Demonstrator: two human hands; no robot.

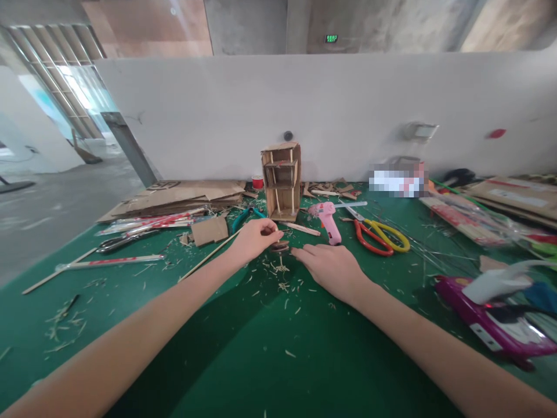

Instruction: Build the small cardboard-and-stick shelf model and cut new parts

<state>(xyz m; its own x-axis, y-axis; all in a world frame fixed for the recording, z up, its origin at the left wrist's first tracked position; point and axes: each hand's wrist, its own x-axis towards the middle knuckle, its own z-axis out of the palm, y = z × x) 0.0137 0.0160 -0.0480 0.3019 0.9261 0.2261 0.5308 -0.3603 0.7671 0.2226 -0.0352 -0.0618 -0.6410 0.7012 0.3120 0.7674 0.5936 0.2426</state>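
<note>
While the small brown piece (279, 247) sits low over the green table (226, 348) between my two hands, my left hand (257, 239) curls at its left, thumb and forefinger drawn together; I cannot tell whether they grip anything. My right hand (328, 268) lies palm down, fingers loosely extended and holding nothing that I can see, their tips just beside the piece. Pale shavings (282, 285) scatter nearer me. Just beyond stands the upright cardboard shelf (286, 203), with the pink glue gun (331, 225) to its right, then red-and-yellow-handled scissors (378, 237). Teal-handled pliers (243, 217) lie left of the shelf.
</note>
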